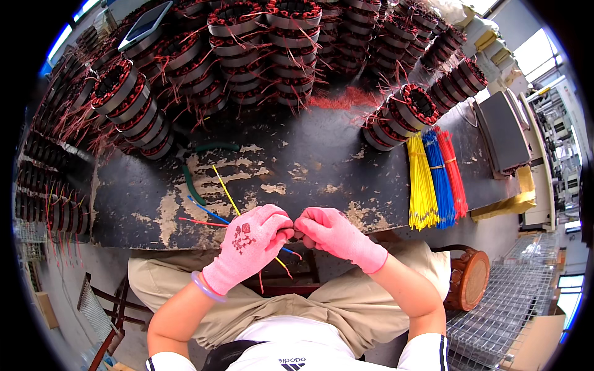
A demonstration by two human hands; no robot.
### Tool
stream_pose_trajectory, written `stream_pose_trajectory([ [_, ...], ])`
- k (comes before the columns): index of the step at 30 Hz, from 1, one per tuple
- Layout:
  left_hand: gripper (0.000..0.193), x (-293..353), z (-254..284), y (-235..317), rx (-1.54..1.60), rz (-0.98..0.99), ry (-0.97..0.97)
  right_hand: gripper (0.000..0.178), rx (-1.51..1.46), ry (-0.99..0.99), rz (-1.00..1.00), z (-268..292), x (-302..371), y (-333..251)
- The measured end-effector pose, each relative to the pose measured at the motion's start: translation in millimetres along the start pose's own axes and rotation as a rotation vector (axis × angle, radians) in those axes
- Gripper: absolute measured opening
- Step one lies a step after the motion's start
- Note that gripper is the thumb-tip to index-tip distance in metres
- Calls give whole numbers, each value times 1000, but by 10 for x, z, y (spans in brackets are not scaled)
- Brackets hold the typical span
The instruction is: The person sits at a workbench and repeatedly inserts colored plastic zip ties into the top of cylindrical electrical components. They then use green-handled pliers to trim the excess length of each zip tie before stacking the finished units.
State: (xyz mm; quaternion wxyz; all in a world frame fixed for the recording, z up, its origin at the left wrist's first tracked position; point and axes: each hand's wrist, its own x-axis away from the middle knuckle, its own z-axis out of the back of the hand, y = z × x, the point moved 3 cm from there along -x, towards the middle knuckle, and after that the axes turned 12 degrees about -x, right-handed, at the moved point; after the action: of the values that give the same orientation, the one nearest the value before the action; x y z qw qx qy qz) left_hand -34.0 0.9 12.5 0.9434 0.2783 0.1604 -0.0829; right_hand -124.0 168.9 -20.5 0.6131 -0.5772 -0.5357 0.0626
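My left hand (250, 244), in a pink glove, is closed around a yellow wire (225, 188), a blue wire (208, 211) and a red wire (201, 222). Their long ends fan out over the bench to the upper left, and short ends stick out below the palm. Against its fingertips, my right hand (334, 236), gloved in pink too, is pinched shut. Whatever lies between its fingers is hidden. Just beyond the wires, green-handled pliers (191, 183) rest on the worn black bench (297, 161).
Stacks of motor stators (291, 55) with red windings crowd the bench's far side. Another stator stack (402, 117) leans at the right, beside bundles of yellow wires (422, 185), blue wires (438, 179) and red wires (451, 173). A tablet-like device (146, 26) lies atop stators.
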Motion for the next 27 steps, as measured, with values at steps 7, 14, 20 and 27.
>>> stream_pose_trajectory([
  [7, 19, 20, -14, -16, 17, 13, 5, 26, 1178, 514, 1123, -234, 327, -176],
  [14, 19, 28, 20, -23, 32, 6, -17, 27, -200, -110, 21, -110, 150, -19],
  [20, 20, 19, -7, -14, 5, 8, -10, 22, 1016, 242, 856, -163, 307, -195],
  [27, 21, 11, 5, -11, -1, -25, -23, 26, -5, 5, 56, -82, 119, -69],
])
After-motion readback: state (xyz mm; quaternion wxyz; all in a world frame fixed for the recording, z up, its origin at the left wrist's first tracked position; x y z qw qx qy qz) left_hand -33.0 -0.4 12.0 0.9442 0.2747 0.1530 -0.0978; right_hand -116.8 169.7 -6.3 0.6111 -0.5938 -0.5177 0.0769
